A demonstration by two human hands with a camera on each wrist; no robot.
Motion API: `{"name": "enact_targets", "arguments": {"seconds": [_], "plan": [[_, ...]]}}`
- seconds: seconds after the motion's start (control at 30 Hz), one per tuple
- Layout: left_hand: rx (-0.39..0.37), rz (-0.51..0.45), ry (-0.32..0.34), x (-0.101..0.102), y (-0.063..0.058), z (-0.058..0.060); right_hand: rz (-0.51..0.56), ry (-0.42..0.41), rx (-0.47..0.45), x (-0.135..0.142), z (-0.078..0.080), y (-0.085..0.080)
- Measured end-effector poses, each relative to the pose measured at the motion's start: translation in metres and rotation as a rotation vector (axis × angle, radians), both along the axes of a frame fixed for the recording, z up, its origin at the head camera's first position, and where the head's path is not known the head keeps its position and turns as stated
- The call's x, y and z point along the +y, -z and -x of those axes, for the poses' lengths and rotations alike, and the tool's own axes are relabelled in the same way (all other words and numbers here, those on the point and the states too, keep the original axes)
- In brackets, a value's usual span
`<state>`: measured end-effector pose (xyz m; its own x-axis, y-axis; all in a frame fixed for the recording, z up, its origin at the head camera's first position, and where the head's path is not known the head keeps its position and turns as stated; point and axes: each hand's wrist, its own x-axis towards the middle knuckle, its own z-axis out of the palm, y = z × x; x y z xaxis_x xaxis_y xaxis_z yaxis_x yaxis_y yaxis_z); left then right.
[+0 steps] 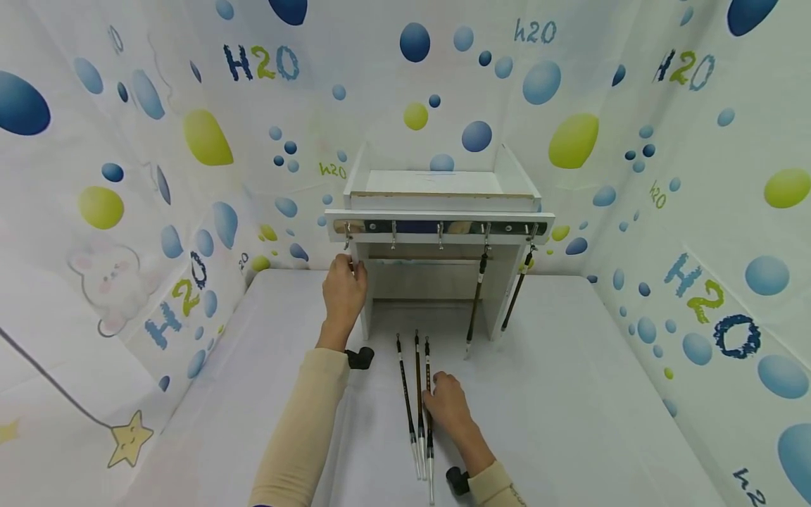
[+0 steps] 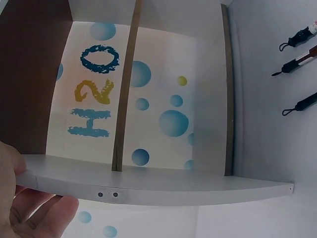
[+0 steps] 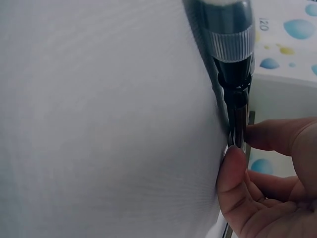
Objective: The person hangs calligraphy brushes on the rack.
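Note:
My left hand grips the front edge of the left side panel of a white wooden rack, with the thumb on one face and fingers on the other. Three calligraphy brushes lie side by side on the white cloth before the rack, loops away from me, pale tips toward me. At the rightmost brush, my right hand pinches the shaft between thumb and fingers. In the right wrist view, the brush's ferrule end looms close above the fingertips. The left brush and middle brush lie just beside.
Along the rack's front rail run several metal hooks. Two more brushes hang from the right ones: one inner brush and one outer brush. An open tray tops the rack. Patterned curtains surround the cloth-covered table.

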<state>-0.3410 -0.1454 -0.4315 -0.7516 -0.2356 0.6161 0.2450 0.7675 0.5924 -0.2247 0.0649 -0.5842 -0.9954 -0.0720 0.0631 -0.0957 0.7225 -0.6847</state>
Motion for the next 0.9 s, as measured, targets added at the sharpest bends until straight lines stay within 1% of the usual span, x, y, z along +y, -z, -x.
{"name": "enact_targets", "arguments": {"seconds": [0.3,0.53,0.9], "plan": [[0.006,0.004,-0.004,0.0001,-0.0023,-0.0007,-0.024,-0.018,0.019,-0.0029,0.0010,-0.0040],[-0.001,0.000,-0.005,0.0002,-0.0010,-0.0001,0.017,-0.012,-0.036,-0.0046,0.0019,-0.0048],[-0.044,-0.017,0.004,0.0000,-0.0001,-0.0008,0.008,-0.023,-0.024,-0.0023,0.0047,-0.0009]]}}
